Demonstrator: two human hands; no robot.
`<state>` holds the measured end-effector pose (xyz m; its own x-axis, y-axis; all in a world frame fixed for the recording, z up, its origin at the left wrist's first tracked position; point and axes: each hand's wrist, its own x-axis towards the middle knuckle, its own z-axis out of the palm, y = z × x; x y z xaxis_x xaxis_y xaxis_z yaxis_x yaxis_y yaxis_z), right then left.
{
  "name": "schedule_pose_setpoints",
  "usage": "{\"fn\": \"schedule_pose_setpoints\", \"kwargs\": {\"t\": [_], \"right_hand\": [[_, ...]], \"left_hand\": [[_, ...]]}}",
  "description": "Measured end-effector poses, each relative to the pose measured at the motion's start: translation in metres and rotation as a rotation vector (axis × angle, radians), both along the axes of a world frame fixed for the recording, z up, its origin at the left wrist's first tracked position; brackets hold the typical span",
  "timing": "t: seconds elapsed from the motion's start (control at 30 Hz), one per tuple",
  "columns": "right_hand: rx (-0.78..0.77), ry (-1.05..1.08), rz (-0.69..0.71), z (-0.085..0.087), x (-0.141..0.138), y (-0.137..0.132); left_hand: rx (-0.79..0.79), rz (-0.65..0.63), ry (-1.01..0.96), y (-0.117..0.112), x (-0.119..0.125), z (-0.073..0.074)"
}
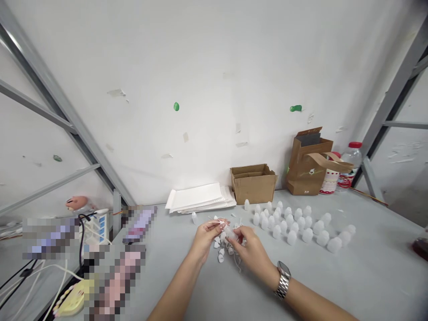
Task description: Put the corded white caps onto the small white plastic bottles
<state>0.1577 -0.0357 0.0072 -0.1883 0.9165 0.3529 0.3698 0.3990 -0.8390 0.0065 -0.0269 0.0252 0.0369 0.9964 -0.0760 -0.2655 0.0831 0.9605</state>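
Observation:
Both my hands meet over the grey table (351,276), fingers pinched together. My left hand (205,238) pinches a small white cap. My right hand (250,249), with a metal watch on its wrist, grips a small translucent white bottle (230,232). The two hands touch at the bottle. Under and around them lies a loose heap of small white caps and plugs (221,255). To the right stands a cluster of several small white capped bottles (297,225). One lone bottle (194,217) stands left of the hands.
A stack of white padded envelopes (200,198), an open cardboard box (254,183), a brown paper bag (309,167) and a red-capped water bottle (351,162) line the wall. Cables and a power strip (96,225) lie at the left. Grey metal struts frame both sides.

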Motion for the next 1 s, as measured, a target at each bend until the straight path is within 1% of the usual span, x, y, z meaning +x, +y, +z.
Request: {"fn": "schedule_pose_setpoints", "kwargs": {"t": [0.07, 0.13, 0.2, 0.3, 0.37, 0.43, 0.5, 0.6, 0.67, 0.8, 0.87, 0.93, 1.0], "right_hand": [[-0.198, 0.153, 0.111, 0.002, -0.001, 0.003], [-0.328, 0.280, 0.223, 0.001, -0.002, 0.006], [-0.379, 0.363, 0.239, -0.003, -0.003, 0.010], [-0.393, 0.457, 0.151, -0.009, -0.005, 0.012], [-0.394, 0.496, 0.128, -0.009, -0.004, 0.011], [-0.423, 0.496, 0.164, -0.004, -0.003, 0.009], [-0.505, 0.472, 0.235, 0.002, -0.001, 0.008], [-0.602, 0.440, 0.302, 0.009, -0.001, 0.009], [-0.576, 0.441, 0.289, 0.009, -0.001, 0.010], [-0.440, 0.468, 0.176, 0.005, -0.001, 0.011], [-0.410, 0.463, 0.148, 0.004, -0.001, 0.011], [-0.427, 0.446, 0.188, 0.004, 0.000, 0.010], [-0.500, 0.430, 0.271, 0.006, 0.000, 0.009]], "left_hand": [[0.005, -0.029, 0.017, -0.001, 0.000, 0.003], [0.011, -0.029, 0.039, -0.002, -0.001, 0.006], [0.016, -0.004, 0.048, -0.002, 0.000, 0.006], [0.033, 0.041, 0.052, -0.001, 0.001, 0.003], [0.046, 0.070, 0.064, 0.000, 0.002, 0.000], [0.058, 0.107, 0.087, 0.000, 0.002, 0.000], [0.070, 0.134, 0.109, 0.000, 0.002, 0.001], [0.082, 0.135, 0.126, 0.000, 0.002, 0.004], [0.092, 0.131, 0.127, 0.000, 0.003, 0.004], [0.106, 0.098, 0.101, -0.001, 0.004, 0.003], [0.115, 0.078, 0.092, -0.001, 0.004, 0.003], [0.125, 0.061, 0.099, -0.002, 0.003, 0.004], [0.126, 0.050, 0.109, -0.003, 0.002, 0.007]]}}
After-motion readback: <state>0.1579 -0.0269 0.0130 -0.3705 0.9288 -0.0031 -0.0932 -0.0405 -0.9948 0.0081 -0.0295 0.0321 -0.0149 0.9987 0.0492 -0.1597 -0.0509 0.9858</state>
